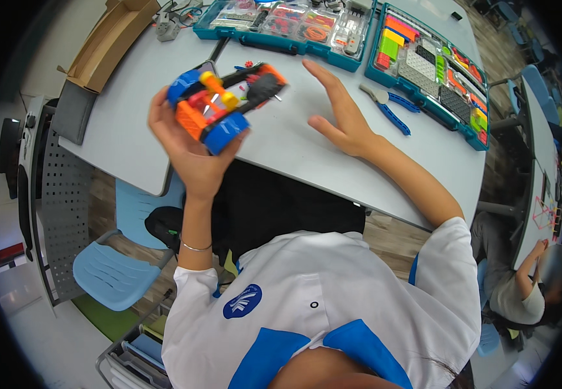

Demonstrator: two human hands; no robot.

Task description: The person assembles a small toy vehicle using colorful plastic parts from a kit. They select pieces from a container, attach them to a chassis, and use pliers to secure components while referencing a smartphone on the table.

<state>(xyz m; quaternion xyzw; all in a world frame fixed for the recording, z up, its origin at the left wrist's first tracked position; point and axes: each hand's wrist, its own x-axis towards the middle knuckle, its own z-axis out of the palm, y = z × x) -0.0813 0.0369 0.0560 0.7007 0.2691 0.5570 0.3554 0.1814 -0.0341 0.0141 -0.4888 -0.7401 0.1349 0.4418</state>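
Observation:
My left hand [193,152] grips a small toy car [213,104] built from plastic pieces, raised above the white table. The car has blue wheels, an orange body, yellow parts on top and a dark piece at its far end. My right hand [342,123] is held over the table to the right of the car, fingers stretched out and thumb apart, with nothing in it. Blue-handled pliers [391,107] lie on the table just beyond my right hand. Partly behind the car is a flat, dark-edged object [208,67], mostly hidden.
Two teal cases of building parts [281,45] [449,107] lie open along the table's far side. A long cardboard box [103,52] rests at the left. Light blue chairs [115,272] stand below left. Another person [520,292] sits at a table on the right.

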